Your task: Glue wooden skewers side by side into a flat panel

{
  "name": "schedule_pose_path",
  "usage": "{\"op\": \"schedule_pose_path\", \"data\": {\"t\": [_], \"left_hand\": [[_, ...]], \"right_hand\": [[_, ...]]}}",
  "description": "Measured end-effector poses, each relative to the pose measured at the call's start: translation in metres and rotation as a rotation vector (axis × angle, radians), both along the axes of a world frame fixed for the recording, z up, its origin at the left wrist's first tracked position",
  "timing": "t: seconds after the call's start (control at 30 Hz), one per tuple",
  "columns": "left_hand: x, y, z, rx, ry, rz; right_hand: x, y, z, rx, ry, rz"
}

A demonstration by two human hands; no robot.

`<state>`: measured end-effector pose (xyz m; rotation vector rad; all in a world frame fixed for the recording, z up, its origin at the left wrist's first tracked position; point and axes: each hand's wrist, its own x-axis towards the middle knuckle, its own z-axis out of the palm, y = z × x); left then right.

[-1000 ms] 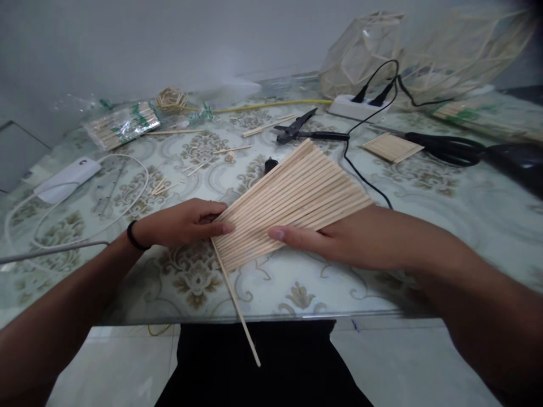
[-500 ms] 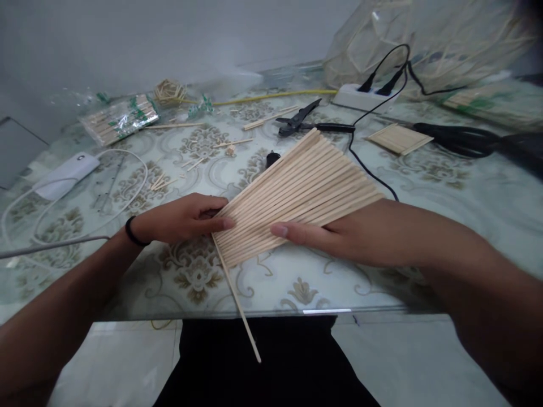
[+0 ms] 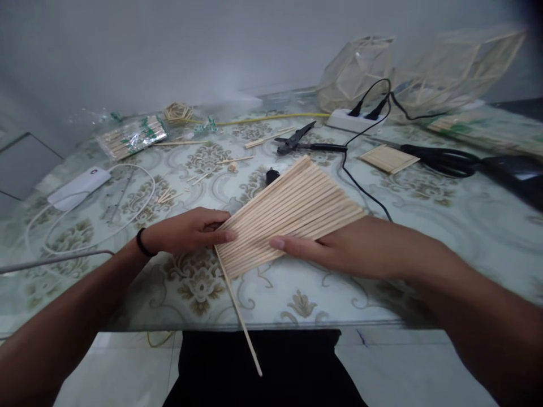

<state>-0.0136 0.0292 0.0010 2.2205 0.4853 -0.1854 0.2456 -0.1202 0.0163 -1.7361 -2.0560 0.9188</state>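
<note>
A fan-shaped panel of thin wooden sticks (image 3: 292, 198) is held above the near part of the table, wide end toward the upper right. My left hand (image 3: 199, 229) pinches its narrow left end, thumb on top and fingers hidden beneath. My right hand (image 3: 335, 249) grips the lower right side, thumb pressed on the upper face and the other fingers out of sight under the panel. From the narrow end one long loose-looking stick (image 3: 240, 314) slants down past the table edge; I cannot tell whether it is fixed to the panel.
Pliers (image 3: 297, 141), a small stick square (image 3: 389, 158) and black-handled scissors (image 3: 445, 158) lie beyond my hands. A power strip (image 3: 356, 120) with black cables stands behind. At left are a white device (image 3: 79, 187) and bagged sticks (image 3: 133, 137). Stick frames (image 3: 356, 73) stand at the back.
The view has tilted up slightly, so the table sits lower and more of the frames and scissors shows. Both hands keep the same hold on the panel.
</note>
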Motion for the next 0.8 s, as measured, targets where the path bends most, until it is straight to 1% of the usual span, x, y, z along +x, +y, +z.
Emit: {"op": "schedule_pose_path", "data": {"t": [0.1,0.17,0.4,0.5,0.63,0.8], "left_hand": [[-0.0007,0.0002,-0.0008,-0.012,-0.004,0.003],[-0.0013,0.0007,-0.0018,-0.019,-0.012,0.007],[-0.0033,0.0015,-0.0043,-0.055,-0.039,0.004],[-0.0032,0.0011,-0.0039,-0.083,-0.041,0.008],[-0.003,0.0012,-0.0039,-0.083,-0.05,0.006],[-0.003,0.0018,-0.0047,-0.055,-0.051,-0.001]], "right_hand": [[-0.0022,0.0009,0.0036,-0.098,-0.017,-0.028],[-0.0038,0.002,0.0058,-0.108,-0.004,-0.016],[-0.0056,0.0029,0.0078,-0.067,0.03,0.012],[-0.0047,0.0019,0.0067,-0.068,0.013,0.004],[-0.0044,0.0024,0.0048,-0.074,-0.004,-0.001],[-0.0051,0.0035,0.0035,-0.012,0.015,0.011]]}}
